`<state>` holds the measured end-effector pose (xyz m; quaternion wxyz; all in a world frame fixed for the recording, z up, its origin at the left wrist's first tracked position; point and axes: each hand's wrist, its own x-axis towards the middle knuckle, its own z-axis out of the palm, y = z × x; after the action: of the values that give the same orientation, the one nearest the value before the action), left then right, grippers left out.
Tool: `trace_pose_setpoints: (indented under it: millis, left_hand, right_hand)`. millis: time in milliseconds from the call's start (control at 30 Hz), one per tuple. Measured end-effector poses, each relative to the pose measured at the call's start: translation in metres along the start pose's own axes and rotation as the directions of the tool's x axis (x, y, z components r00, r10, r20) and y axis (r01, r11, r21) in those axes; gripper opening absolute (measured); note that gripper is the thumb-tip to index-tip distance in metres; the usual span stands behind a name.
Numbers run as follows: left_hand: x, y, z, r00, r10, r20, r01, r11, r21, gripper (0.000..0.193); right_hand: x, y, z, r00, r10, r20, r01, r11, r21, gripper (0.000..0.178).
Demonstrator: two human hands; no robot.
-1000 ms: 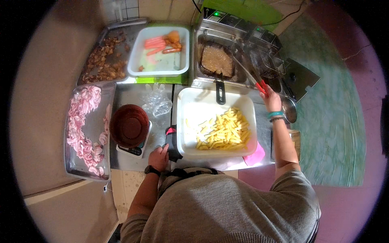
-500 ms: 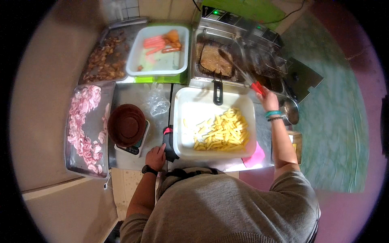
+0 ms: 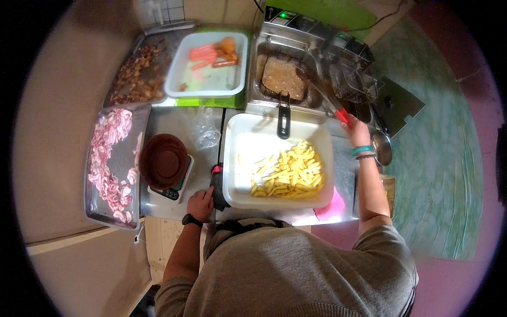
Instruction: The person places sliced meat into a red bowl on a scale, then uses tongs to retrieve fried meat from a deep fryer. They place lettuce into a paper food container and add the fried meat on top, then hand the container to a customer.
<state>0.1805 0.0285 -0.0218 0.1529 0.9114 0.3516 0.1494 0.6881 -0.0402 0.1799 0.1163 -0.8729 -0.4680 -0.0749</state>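
Note:
My right hand [image 3: 357, 132] is closed around the red grip of metal tongs [image 3: 328, 96]. The far end of the tongs reaches over the right side of a fryer basket [image 3: 285, 96], where food bubbles in brown oil. The basket's black handle [image 3: 284, 122] points toward me over a white tub [image 3: 232, 185] of raw-looking cut potato fries [image 3: 296, 171]. My left hand [image 3: 200, 205] lies on the counter's near edge, fingers stretched out, touching a dark cloth-like item [image 3: 219, 194] beside the tub. The tongs' tips are hard to make out against the oil.
A brown bowl [image 3: 165, 161] sits on a kitchen scale [image 3: 182, 182], left of a clear plastic bag [image 3: 206, 132]. Farther left, a metal tray [image 3: 127, 158] holds pink sliced meat. Behind are browned pieces on another tray [image 3: 169, 50] and a white tub [image 3: 174, 87] with sausages. A second fryer basket [image 3: 346, 84] stands right.
My right hand and the tongs have shifted slightly right and toward me, with the tongs held lower along the basket's right side. My left hand stays by the dark item.

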Motion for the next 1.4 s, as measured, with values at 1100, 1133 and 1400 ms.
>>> trace_pose_setpoints:
  millis: [1100,1133,1400]
  left_hand:
    - [-0.006,0.000,-0.004,0.999,-0.012,0.042,0.018,0.989,-0.145,0.042]
    - [-0.009,-0.006,0.015,1.000,0.014,-0.004,-0.014,0.991,-0.131,0.043]
    - [-0.009,-0.001,0.020,0.995,-0.034,-0.098,0.032,0.999,-0.024,0.032]
  right_hand:
    - [0.073,0.014,-0.075,0.998,0.028,-0.049,-0.045,0.920,-0.389,0.044]
    - [0.074,0.012,-0.072,0.996,-0.047,-0.076,0.007,0.892,-0.453,0.047]
    - [0.012,-0.101,-0.008,0.672,-0.666,-0.325,0.679,0.728,-0.088,0.030]
